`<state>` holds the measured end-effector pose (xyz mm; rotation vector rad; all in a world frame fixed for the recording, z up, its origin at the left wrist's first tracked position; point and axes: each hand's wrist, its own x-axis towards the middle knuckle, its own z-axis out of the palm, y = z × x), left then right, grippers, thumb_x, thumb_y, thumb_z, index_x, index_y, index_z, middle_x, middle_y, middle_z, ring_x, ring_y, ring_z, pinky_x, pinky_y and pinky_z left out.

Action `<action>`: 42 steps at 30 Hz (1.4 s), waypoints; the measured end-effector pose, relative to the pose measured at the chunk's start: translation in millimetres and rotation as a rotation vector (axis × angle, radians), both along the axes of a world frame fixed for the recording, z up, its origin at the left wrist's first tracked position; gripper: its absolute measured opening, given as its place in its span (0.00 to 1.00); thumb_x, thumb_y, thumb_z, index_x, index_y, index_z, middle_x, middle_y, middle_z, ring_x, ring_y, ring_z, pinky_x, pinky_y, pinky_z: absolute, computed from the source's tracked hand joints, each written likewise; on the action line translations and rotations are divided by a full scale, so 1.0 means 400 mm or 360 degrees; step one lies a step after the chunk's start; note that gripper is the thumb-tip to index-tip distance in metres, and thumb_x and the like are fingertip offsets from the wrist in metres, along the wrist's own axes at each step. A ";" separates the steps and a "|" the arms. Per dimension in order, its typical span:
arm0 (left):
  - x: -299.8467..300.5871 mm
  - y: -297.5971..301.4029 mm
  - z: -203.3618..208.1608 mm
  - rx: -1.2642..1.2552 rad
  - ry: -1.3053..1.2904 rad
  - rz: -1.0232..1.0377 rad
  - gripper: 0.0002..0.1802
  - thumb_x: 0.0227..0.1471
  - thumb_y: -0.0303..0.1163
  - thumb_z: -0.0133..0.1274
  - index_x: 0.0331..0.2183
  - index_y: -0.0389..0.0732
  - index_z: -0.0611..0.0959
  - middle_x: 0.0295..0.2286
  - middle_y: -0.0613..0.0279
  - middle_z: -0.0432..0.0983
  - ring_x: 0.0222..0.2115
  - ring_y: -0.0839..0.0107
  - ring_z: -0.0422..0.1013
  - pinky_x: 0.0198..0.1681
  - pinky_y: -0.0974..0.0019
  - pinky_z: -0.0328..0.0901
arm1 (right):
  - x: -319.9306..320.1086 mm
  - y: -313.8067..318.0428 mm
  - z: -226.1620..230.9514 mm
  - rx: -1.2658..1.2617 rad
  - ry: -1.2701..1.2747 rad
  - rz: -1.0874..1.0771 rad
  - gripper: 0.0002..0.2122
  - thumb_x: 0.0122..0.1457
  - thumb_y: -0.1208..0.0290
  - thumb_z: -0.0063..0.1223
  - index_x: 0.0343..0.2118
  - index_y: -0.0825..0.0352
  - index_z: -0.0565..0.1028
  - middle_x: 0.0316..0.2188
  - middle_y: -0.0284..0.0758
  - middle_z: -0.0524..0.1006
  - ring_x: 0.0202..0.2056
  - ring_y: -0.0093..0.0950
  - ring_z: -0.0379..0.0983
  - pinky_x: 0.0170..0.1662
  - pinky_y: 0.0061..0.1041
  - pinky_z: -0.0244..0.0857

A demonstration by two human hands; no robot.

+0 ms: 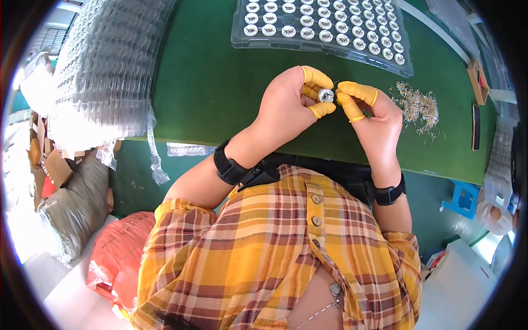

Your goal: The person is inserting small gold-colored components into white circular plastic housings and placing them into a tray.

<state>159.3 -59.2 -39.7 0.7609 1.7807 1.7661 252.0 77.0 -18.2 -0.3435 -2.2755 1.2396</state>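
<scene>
My left hand [291, 102], yellow cots on its fingertips, is closed on a small round silver-white part [326, 95] with a dark centre. Close against it on the right, my right hand [375, 116] pinches thumb and forefinger together, also in yellow finger cots. Whatever lies between those right fingertips is too small to make out. Both hands are above the green tabletop [220, 82]. Just beyond them, a clear plastic tray [329, 50] bears rows of similar round white parts [307, 33].
Right of my hands lies a loose heap of tiny wire-legged components [419, 109]. A tall stack of clear plastic trays [110, 66] stands on the left. A dark strip [476, 127] and a small open box [477, 81] sit at the right edge. A blue stool [461, 199] stands below.
</scene>
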 end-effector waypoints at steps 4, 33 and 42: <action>0.003 0.001 0.006 0.0071 -0.0014 -0.0016 0.19 0.41 0.13 0.59 0.38 0.34 0.73 0.33 0.63 0.72 0.32 0.78 0.71 0.37 0.75 0.70 | 0.005 0.000 0.006 -0.0001 -0.0003 0.0015 0.08 0.49 0.80 0.61 0.33 0.67 0.80 0.29 0.35 0.79 0.29 0.21 0.76 0.33 0.18 0.70; 0.005 -0.029 0.061 -0.0143 0.0596 -0.0188 0.25 0.40 0.13 0.59 0.43 0.38 0.74 0.36 0.62 0.69 0.33 0.74 0.72 0.35 0.73 0.71 | 0.007 0.024 0.047 0.0064 -0.0130 0.0332 0.06 0.44 0.82 0.62 0.28 0.70 0.79 0.25 0.36 0.77 0.24 0.27 0.75 0.27 0.21 0.68; -0.118 -0.047 0.064 -0.0222 0.1158 0.0273 0.24 0.43 0.20 0.60 0.45 0.41 0.74 0.31 0.61 0.71 0.27 0.72 0.70 0.30 0.72 0.68 | -0.178 0.079 0.046 0.0255 -0.0273 0.0284 0.05 0.48 0.72 0.61 0.27 0.67 0.79 0.23 0.38 0.78 0.22 0.28 0.75 0.26 0.23 0.68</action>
